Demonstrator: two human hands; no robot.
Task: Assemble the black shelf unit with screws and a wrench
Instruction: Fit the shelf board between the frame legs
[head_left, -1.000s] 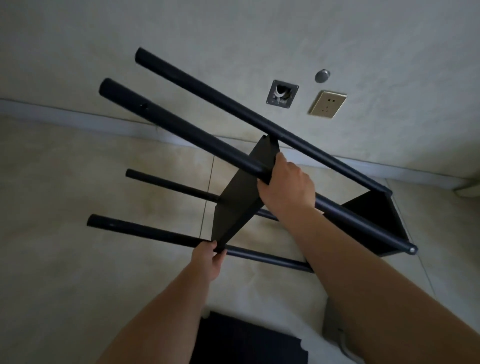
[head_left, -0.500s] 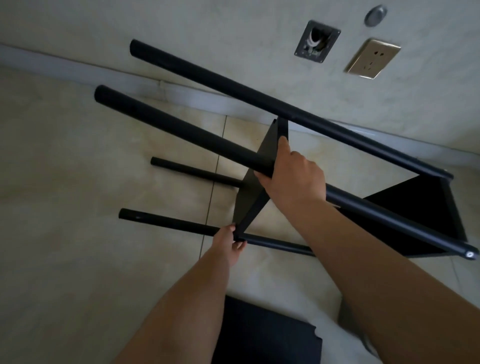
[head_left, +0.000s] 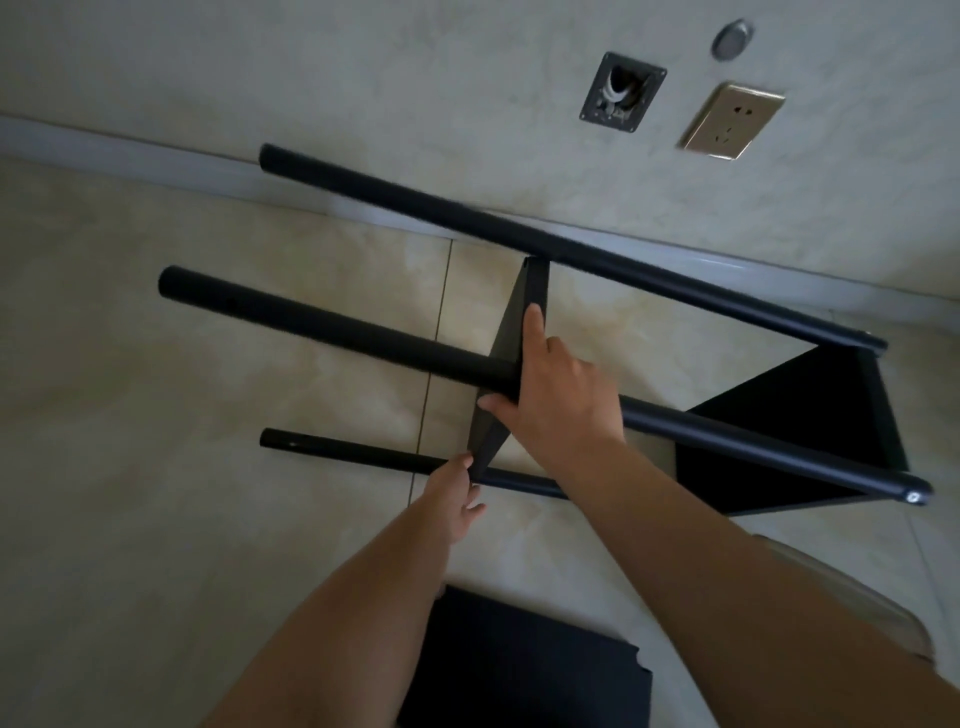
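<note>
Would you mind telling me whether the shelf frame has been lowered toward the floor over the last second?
Yes. The shelf frame has dropped: its pole ends, earlier up against the wall, now sit below the skirting board, over the floor tiles.

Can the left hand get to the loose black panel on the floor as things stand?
Probably yes: loose panel lies just below the left forearm, nothing between. But left hand pinches the middle shelf corner and must let go first.
</note>
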